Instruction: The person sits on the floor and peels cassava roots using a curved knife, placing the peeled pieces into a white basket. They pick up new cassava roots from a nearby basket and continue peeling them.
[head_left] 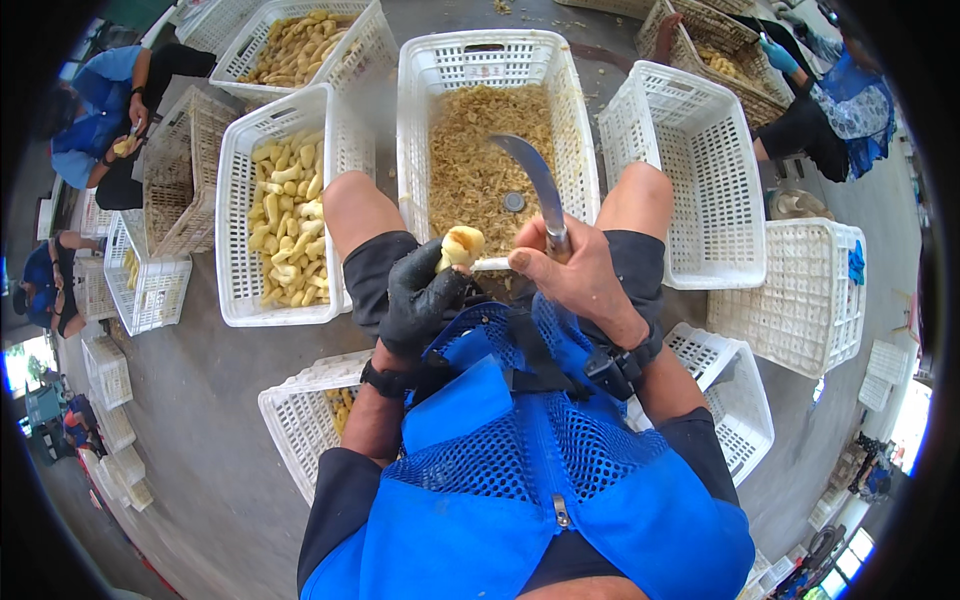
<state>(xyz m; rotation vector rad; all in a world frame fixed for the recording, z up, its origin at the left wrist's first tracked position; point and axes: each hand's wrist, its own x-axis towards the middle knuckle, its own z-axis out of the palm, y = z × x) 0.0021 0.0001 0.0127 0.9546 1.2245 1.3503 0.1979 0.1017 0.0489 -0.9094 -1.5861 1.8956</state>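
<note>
Grey floor (215, 400) all round, white crate (413, 150) of peelings (480, 120) between my knees. Left hand (420, 295), black-gloved, is up by my thigh, fingers curled around a pale yellow piece (462, 243), its brown-patched top poking out near the crate's front rim. Right hand (572, 268), bare, sits just beside it, closed on the handle of a curved knife (541, 180), thumb pointing left, blade standing up and hooking left over the peelings. Most of that handle hides in my palm; my other fingers are largely out of sight. Black glove against dark shorts (373, 265): finger edges hard to make out. Some dark round thing (513, 201) on the peelings, can't tell what.
</note>
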